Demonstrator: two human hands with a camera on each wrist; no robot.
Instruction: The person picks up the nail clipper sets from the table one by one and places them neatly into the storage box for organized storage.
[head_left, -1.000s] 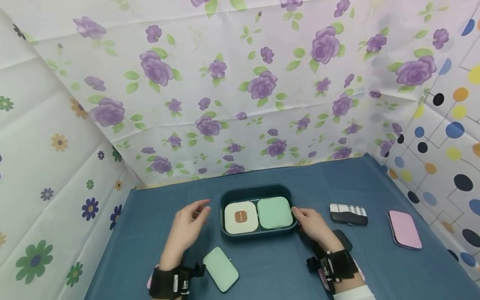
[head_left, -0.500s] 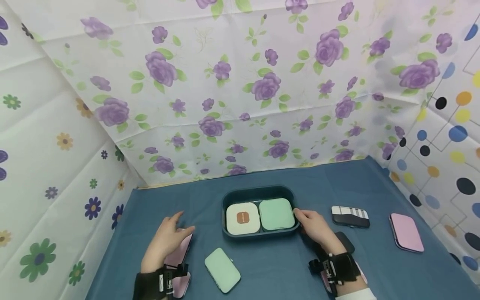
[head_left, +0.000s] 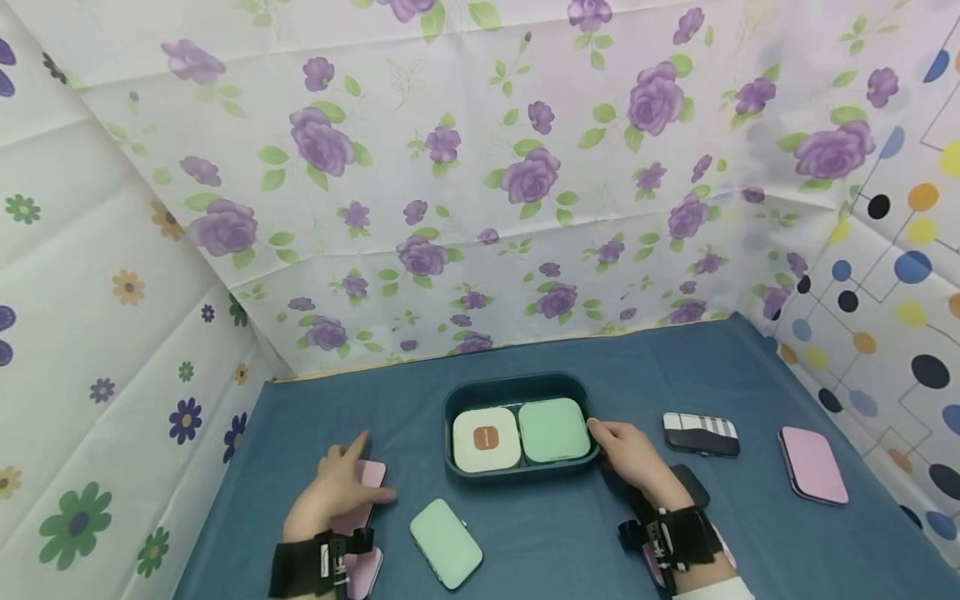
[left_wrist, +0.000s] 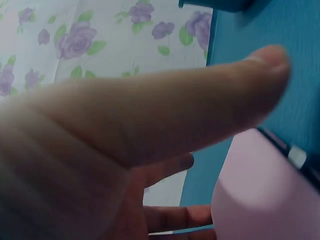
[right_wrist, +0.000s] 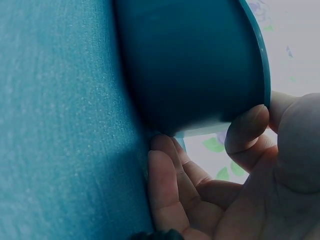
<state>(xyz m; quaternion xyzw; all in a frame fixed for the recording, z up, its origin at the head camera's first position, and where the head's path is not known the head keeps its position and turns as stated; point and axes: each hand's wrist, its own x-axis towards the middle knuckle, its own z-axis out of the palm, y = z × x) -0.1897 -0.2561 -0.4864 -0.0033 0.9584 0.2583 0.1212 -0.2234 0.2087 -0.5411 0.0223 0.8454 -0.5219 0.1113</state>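
A dark teal box [head_left: 517, 478] stands mid-table, holding a cream square case [head_left: 472, 457] with a brown label and a mint square case [head_left: 555, 429] side by side. My right hand [head_left: 632, 457] grips its right end; in the right wrist view, the thumb and a finger pinch the rim while other fingers lie low by the wall [right_wrist: 190, 65]. On the left, my left hand [head_left: 333, 492] is over a pink clasp case [head_left: 371, 472], thumb spread away. In the left wrist view, fingertips [left_wrist: 200, 215] reach the far edge of that pink case [left_wrist: 260, 190].
Another pink case [head_left: 365, 571] lies by the left wrist, a mint clasp case [head_left: 446, 543] in front of the box. To the right are a black-and-white case [head_left: 701, 434], a pink case [head_left: 813, 464] and a dark case [head_left: 690, 483] partly behind the right forearm.
My left hand has moved left and down from beside the box to the pink case, its thumb spreading outward. My right hand has stayed at the box's right end.
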